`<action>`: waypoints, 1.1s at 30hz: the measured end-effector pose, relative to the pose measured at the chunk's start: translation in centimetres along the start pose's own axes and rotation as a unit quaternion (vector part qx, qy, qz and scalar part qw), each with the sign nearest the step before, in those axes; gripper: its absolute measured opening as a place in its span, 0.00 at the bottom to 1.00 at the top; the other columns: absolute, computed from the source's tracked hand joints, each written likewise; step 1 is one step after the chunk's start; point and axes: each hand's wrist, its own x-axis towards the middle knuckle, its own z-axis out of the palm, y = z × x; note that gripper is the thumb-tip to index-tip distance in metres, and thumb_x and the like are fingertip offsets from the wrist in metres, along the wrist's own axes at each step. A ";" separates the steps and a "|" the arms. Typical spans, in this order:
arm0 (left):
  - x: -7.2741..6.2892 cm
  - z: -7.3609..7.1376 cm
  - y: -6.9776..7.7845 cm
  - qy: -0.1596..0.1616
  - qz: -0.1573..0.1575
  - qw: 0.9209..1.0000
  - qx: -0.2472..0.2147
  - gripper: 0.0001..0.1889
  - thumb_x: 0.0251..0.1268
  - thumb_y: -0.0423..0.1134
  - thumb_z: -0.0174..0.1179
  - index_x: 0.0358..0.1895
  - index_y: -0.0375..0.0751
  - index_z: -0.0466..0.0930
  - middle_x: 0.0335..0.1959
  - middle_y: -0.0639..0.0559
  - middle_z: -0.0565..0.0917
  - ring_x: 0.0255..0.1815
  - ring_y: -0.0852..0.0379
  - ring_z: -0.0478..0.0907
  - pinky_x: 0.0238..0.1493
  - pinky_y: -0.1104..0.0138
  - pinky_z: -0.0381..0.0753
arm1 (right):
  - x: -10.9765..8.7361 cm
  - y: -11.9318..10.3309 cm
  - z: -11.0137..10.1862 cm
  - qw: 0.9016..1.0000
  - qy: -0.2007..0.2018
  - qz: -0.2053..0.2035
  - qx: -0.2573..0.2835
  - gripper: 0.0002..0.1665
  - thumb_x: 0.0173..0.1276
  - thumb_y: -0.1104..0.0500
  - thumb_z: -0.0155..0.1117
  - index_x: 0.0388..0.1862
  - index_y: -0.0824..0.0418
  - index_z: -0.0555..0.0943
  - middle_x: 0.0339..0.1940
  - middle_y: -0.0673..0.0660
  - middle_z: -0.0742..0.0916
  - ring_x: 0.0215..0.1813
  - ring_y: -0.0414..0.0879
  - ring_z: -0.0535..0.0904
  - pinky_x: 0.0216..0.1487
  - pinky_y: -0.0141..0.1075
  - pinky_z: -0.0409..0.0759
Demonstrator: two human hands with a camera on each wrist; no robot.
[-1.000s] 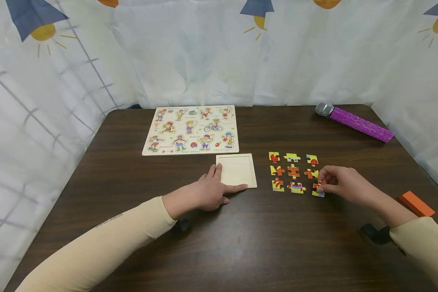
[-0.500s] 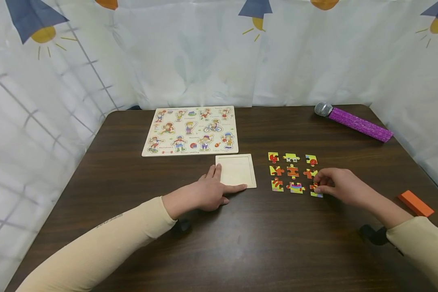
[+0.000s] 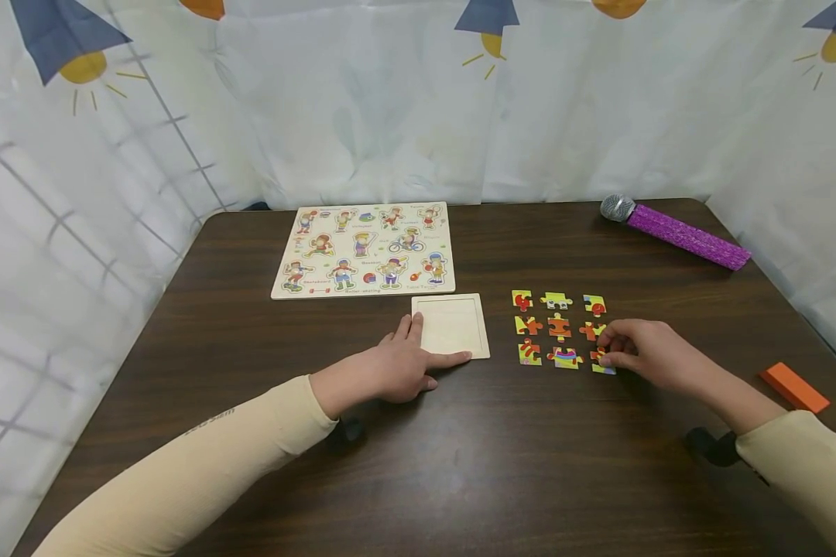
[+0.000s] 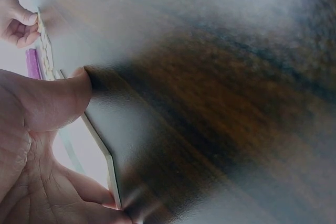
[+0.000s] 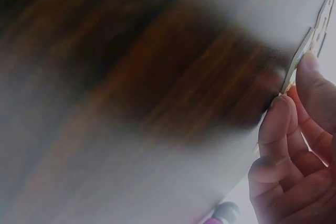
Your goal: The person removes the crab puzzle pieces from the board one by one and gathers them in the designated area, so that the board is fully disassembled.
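My left hand (image 3: 400, 367) rests with straight fingers on the left and front edges of a small square wooden puzzle tray (image 3: 453, 323). To the tray's right, several yellow-and-red jigsaw pieces lie apart in rows, among them a middle piece (image 3: 559, 328). My right hand (image 3: 658, 352) is at the near right corner of these rows. Between its thumb and curled fingers it pinches the corner puzzle piece (image 3: 604, 369), which is partly covered. In the right wrist view, the thumb (image 5: 315, 85) lies over that piece's edge (image 5: 296, 64), low at the tabletop.
Behind the tray lies a large picture puzzle board (image 3: 365, 251) with sports figures. A purple toy microphone (image 3: 690, 237) lies at the back right. An orange block (image 3: 794, 387) is beside my right forearm. The dark wooden table (image 3: 460, 480) meets a white curtain (image 3: 390, 100) at the back.
My right hand has shifted slightly left at the corner piece, then stayed nearly still. My left hand has not moved on the tray.
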 end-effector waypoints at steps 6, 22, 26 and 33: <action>0.0 0.1 0.0 0.005 0.005 1.000 0.002 0.33 0.78 0.48 0.55 0.78 0.82 0.54 0.82 0.24 0.40 0.84 0.29 0.39 0.78 0.41 0.57 | 0.1 0.0 0.1 1.000 -0.001 -0.001 0.004 0.10 0.65 0.59 0.74 0.41 0.62 0.84 0.30 0.47 0.85 0.33 0.38 0.78 0.33 0.35 0.76; 0.3 0.1 0.2 0.006 0.005 1.000 0.009 0.32 0.78 0.48 0.55 0.78 0.82 0.55 0.82 0.25 0.40 0.84 0.30 0.39 0.78 0.42 0.58 | -0.3 0.2 -0.1 1.000 0.000 0.013 0.008 0.11 0.66 0.58 0.73 0.42 0.62 0.84 0.32 0.48 0.86 0.34 0.39 0.78 0.34 0.35 0.77; 0.3 0.0 0.1 0.006 0.007 1.000 0.007 0.33 0.78 0.48 0.55 0.78 0.82 0.55 0.82 0.25 0.40 0.84 0.29 0.39 0.78 0.42 0.58 | -0.4 0.3 -0.5 1.000 0.004 0.016 0.007 0.09 0.67 0.59 0.72 0.43 0.62 0.84 0.33 0.48 0.86 0.35 0.39 0.79 0.35 0.36 0.78; 0.4 0.2 -0.3 0.006 0.011 1.000 -0.006 0.33 0.78 0.48 0.56 0.78 0.81 0.56 0.82 0.24 0.41 0.84 0.29 0.39 0.78 0.42 0.57 | -0.4 0.4 -1.1 1.000 0.011 0.021 0.007 0.09 0.68 0.59 0.71 0.44 0.62 0.84 0.35 0.49 0.87 0.37 0.41 0.80 0.37 0.35 0.79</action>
